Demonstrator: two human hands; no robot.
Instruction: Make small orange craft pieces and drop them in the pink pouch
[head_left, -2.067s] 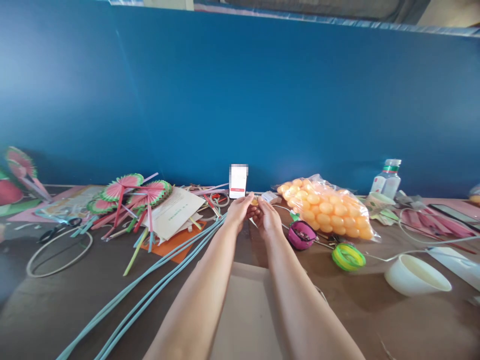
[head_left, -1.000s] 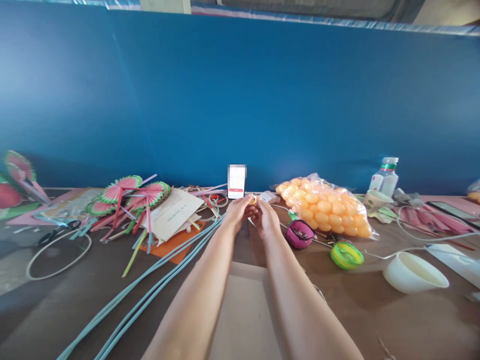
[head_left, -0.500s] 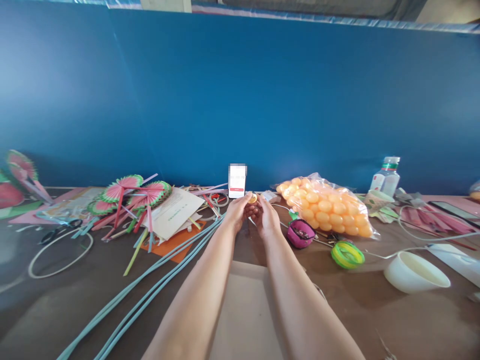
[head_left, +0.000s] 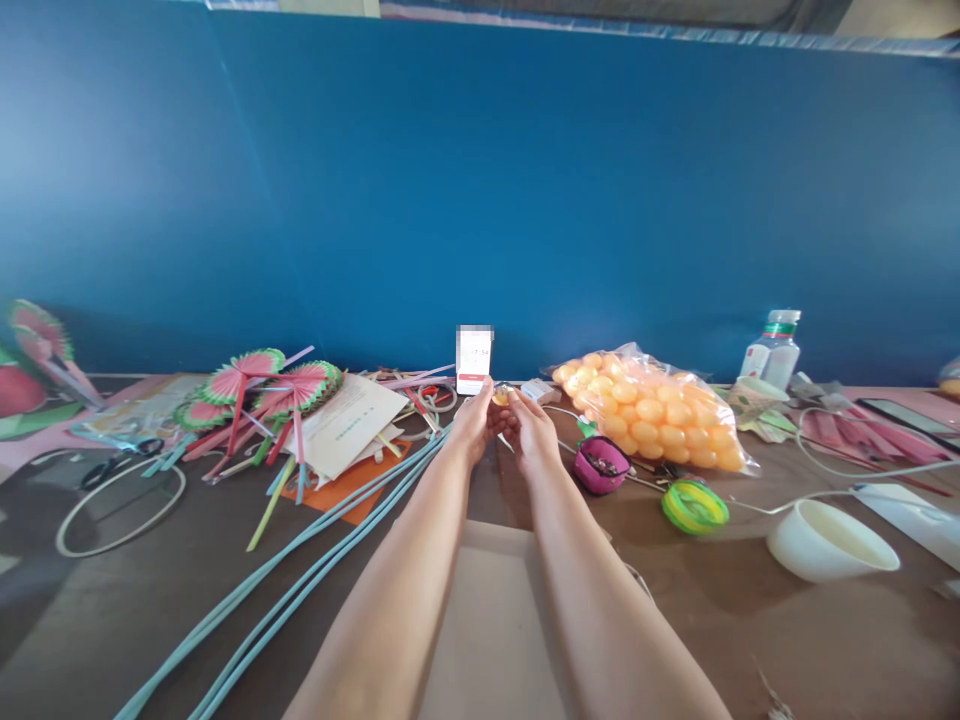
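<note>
Side by side in the middle, my left hand (head_left: 472,424) and my right hand (head_left: 534,428) pinch a small yellow-orange round piece (head_left: 500,398) between their fingertips. A shiny spot shows on its top; finer detail is too small to make out. Just behind my left hand a phone (head_left: 474,360) stands upright with a lit screen. To the right of my right hand sits a magenta pouch (head_left: 601,466) with small bits inside. Beyond it lies a clear bag of orange egg-shaped pieces (head_left: 652,415).
Pale blue tubes (head_left: 330,530) run along the left, near paper fans (head_left: 244,375), a booklet (head_left: 345,420) and scissors (head_left: 120,460). Green-yellow coils (head_left: 694,506), a white cup (head_left: 829,545) and a bottle (head_left: 772,352) stand right. A blue panel (head_left: 480,190) rises behind.
My fingertips have shifted slightly around the small round piece, and more of its shiny top shows. Both arms stay nearly in place.
</note>
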